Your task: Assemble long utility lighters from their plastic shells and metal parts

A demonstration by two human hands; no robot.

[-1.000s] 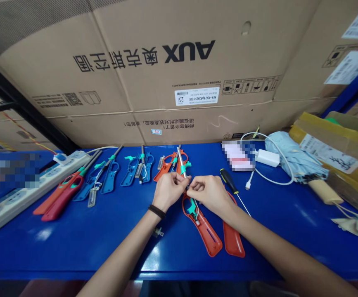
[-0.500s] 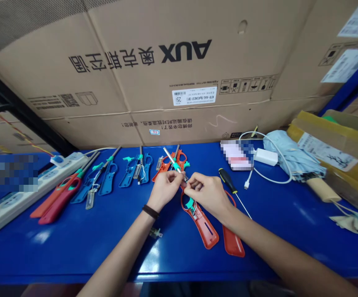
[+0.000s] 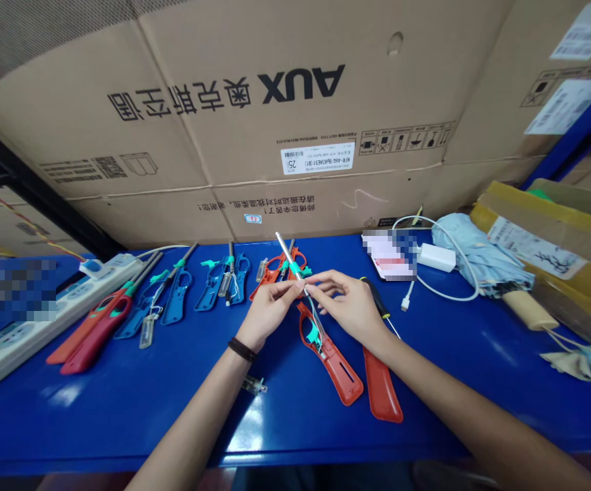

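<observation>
A metal lighter nozzle (image 3: pixel 288 255) with a green collar points up and away, raised above the table. My left hand (image 3: pixel 275 310) pinches its lower end from the left. At the same end the fingertips of my right hand (image 3: pixel 349 307) are closed; thin wires run down from there. Those wires reach an orange-red lighter shell half (image 3: pixel 343 375) holding a green trigger (image 3: pixel 314 334). Partly under my right forearm lies the other orange-red shell half (image 3: pixel 383 392). A small clear fuel tank (image 3: pixel 254 385) rests beside my left wrist, partly covered.
Opened blue lighters (image 3: pixel 177 300) and two closed red lighters (image 3: pixel 93 324) lie left, near a power strip (image 3: pixel 54 314). Behind my hands is another opened orange lighter (image 3: pixel 269 273). A screwdriver (image 3: pixel 375 296), a white charger (image 3: pixel 437 258) and a folded umbrella (image 3: pixel 479 256) are right. A large carton (image 3: pixel 254 150) stands behind.
The nozzle has risen slightly and turned more upright. My right hand has opened out a little, its fingers extending toward the nozzle's lower end, and the wires below now show more.
</observation>
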